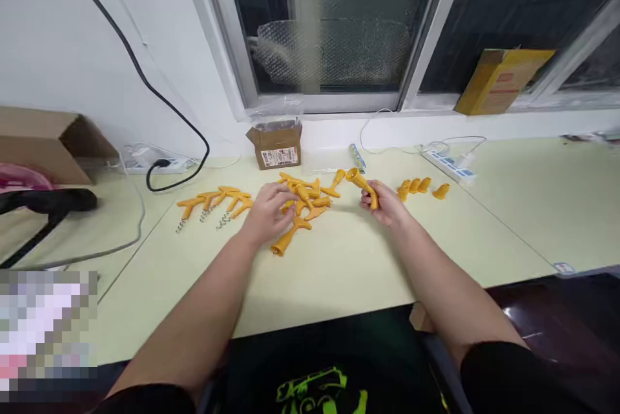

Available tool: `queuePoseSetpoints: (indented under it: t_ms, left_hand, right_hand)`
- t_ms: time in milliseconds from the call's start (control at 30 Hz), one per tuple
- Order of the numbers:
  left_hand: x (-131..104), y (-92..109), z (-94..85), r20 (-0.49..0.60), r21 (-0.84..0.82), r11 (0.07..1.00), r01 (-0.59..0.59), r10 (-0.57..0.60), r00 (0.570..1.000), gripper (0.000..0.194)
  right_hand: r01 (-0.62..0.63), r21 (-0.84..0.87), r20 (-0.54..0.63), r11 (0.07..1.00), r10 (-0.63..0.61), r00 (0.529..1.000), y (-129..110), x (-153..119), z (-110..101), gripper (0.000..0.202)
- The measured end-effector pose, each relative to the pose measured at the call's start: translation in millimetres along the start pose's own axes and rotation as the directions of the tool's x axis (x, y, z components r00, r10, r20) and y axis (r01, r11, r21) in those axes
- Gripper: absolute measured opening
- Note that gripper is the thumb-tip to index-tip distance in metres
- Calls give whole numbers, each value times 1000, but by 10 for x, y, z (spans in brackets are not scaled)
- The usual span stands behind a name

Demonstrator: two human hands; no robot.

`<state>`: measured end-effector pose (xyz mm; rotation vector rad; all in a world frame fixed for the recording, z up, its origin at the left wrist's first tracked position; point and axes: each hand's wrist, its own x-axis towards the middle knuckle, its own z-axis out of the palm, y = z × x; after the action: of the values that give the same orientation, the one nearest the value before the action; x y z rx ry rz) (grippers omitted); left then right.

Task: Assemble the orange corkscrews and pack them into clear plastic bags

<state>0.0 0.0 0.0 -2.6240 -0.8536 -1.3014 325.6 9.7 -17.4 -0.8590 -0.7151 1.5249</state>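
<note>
My right hand is closed around the handle of a yellow plastic corkscrew, its flared bell end tilted up and to the left. My left hand is at the left side of a pile of yellow corkscrews, fingers loosely bent and apart, with nothing visible in them. One corkscrew lies in front of the pile, bell end toward me. Left of that hand, several yellow T-handles with bare metal spirals lie in a row. Several short yellow bell-shaped sleeves lie right of my right hand.
A small open cardboard box stands against the wall behind the pile. Power strips lie at the left and right, with cables. A larger cardboard box sits far left. A yellow carton leans on the window.
</note>
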Motion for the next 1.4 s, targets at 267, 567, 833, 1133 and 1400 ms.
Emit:
queuePoseSetpoints:
  t_ms: [267,567,833,1133,1400]
  left_hand:
    - [-15,345,234,306,-253,955,155,-73,949,22]
    - [45,866,205,607,-266,963,36,138,783,42]
    - [-48,854,231,746,-109,957,268,-99,659,37]
    - [-21,670,297,545,-445,568,692,-441,713,62]
    - [-27,471,439,303,-669,317,672,-709,636,40]
  right_hand:
    - [-8,-146,26,989,11,1000,372,-86,342,65]
    - [487,-636,311,599,-379,872,476,-180,385,43]
    - [472,-736,387,485,-270,882,412,-118,208,39]
    - [463,-708,352,533,-302,886,408,-107,222,42]
    - [58,-482,379,874,148,913,436,-149,321,47]
